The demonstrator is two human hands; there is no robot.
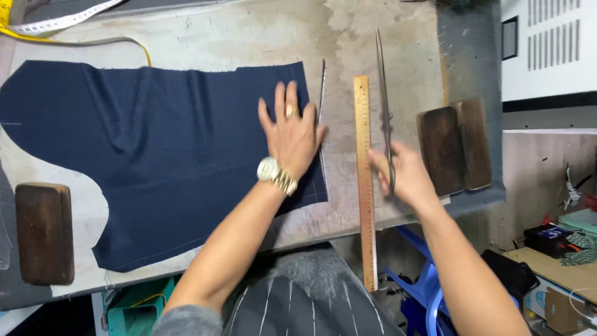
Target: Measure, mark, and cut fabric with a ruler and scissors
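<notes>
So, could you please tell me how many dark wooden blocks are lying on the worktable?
2: one wooden block at the table's near-left edge, another at the right, just beyond the right hand holding the shears. None appears hidden.

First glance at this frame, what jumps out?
The large navy fabric piece spread over the worn worktable, with the left hand pressed flat on its right edge. Just right of it lies a long wooden ruler, hanging over the table's near edge, and the right hand has its grip on long tailor's shears whose blades point away. Dark wooden blocks sit at far left and right.
</notes>
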